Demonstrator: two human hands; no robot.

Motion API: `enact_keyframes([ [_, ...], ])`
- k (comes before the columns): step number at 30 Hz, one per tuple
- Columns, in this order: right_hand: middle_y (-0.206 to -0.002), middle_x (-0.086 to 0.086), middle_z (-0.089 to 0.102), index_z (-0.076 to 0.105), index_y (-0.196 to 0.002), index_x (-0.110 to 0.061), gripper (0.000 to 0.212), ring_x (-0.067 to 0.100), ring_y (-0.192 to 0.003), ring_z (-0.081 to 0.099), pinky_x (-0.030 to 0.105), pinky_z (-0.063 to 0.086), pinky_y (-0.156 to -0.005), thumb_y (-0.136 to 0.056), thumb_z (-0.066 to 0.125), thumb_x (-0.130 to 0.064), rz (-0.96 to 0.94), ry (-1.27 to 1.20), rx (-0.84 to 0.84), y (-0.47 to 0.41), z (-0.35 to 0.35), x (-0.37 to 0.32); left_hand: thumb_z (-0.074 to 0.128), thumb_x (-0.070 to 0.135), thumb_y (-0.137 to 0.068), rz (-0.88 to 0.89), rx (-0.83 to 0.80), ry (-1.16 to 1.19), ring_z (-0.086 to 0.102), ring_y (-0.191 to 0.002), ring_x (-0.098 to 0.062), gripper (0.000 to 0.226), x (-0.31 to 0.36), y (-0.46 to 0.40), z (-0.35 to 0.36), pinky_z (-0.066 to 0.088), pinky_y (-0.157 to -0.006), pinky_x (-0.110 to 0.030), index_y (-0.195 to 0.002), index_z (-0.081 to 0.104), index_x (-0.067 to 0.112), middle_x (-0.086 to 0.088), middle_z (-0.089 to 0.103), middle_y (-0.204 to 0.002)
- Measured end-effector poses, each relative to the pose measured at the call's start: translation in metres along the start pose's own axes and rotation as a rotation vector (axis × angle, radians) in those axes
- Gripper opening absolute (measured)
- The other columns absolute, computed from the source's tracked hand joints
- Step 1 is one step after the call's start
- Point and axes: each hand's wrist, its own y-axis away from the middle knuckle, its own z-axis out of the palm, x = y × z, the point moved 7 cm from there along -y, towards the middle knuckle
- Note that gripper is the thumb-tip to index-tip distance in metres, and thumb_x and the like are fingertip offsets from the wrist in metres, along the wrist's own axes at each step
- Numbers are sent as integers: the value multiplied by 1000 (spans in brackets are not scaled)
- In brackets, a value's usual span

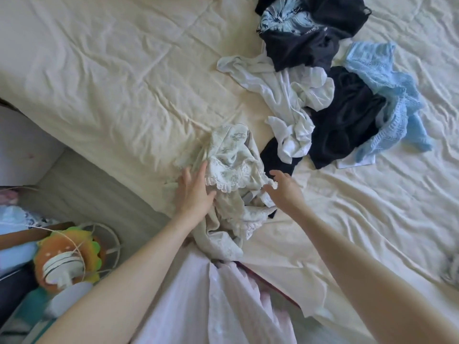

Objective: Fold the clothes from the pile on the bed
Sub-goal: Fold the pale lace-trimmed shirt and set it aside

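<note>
A crumpled pale printed garment with lace trim lies near the front edge of the bed, bunched in a heap that trails down toward the person's body. The left hand rests flat on the garment's left side, fingers straight and spread, palm down on the fabric. The right hand hovers at the garment's right side, fingers loosely extended and slightly bent, holding nothing; whether its fingertips touch the lace edge cannot be told.

Farther back on the cream sheet sits the pile of clothes, well apart from the hands: a white shirt sprawled toward the front, a black garment beside it, a light blue knitted piece on the right, and a dark top with a pale blue tie-dye pattern at the back.

On the floor at the lower left stands a small fan with an orange and green plush cover.
</note>
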Motion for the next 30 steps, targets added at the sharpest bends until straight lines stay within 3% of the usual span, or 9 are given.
enact_keyframes([
  [4,-147,8,37,30,-146,-16,63,29,-134,32,45,34,-103,-91,55,-34,16,133,-90,-20,30,12,66,19,-84,345,-8,-460,11,-140,-36,77,22,-25,13,18,-112,-46,-147,23,32,-14,7,-155],
  [7,-115,4,54,56,-105,-17,27,27,-116,44,40,40,-85,-86,58,-36,101,102,-103,-31,45,27,51,-2,-86,451,-88,-483,30,-134,-28,52,36,-38,31,29,-105,-37,-130,54,24,-10,37,-144],
  [10,-72,2,48,55,-65,-11,24,24,-82,49,31,33,-66,-87,53,-21,110,-10,13,-32,39,33,52,3,-90,226,-113,-56,59,-88,-19,19,34,-47,15,46,-68,-28,-99,68,12,-4,64,-100],
  [13,-57,-4,44,50,-55,-8,36,11,-64,43,23,30,-56,-90,56,-14,-14,-336,17,-18,21,24,62,14,-90,-163,-283,570,61,-85,-14,13,12,-44,-11,49,-78,-24,-100,64,6,-2,66,-95],
  [15,-55,-14,50,51,-59,-20,34,-3,-57,46,13,32,-52,-92,57,-14,-93,-480,-44,-2,2,8,64,10,-87,-312,-382,873,65,-89,-18,14,4,-34,-39,52,-82,-30,-99,64,4,-5,69,-93],
  [18,-64,-14,53,55,-68,-22,25,-2,-60,47,12,35,-57,-92,55,-16,-186,-499,-128,18,-25,-20,61,9,-86,-296,-400,1037,67,-63,-14,8,14,-16,-97,57,-59,-25,-84,67,5,-8,68,-74],
  [21,-66,-9,52,53,-66,-24,27,11,-65,48,24,37,-61,-92,55,-16,-277,-444,-165,30,-55,-58,51,8,-94,-170,-297,1045,48,-31,-4,42,36,-1,-165,36,-31,-12,-54,64,12,2,53,-41],
  [25,-92,-11,61,59,-96,-19,8,10,-90,59,16,45,-71,-92,59,-26,-404,-393,-142,51,-108,-120,55,19,-92,54,-220,876,55,-45,-4,23,78,26,-251,42,-41,-12,-72,59,10,2,61,-56],
  [30,-123,-10,58,52,-123,-26,43,2,-116,53,17,43,-96,-84,69,-28,-828,-532,-129,123,-208,-249,63,17,-89,352,-144,530,41,-44,2,42,146,74,-332,35,-49,-12,-48,59,22,16,46,-46],
])
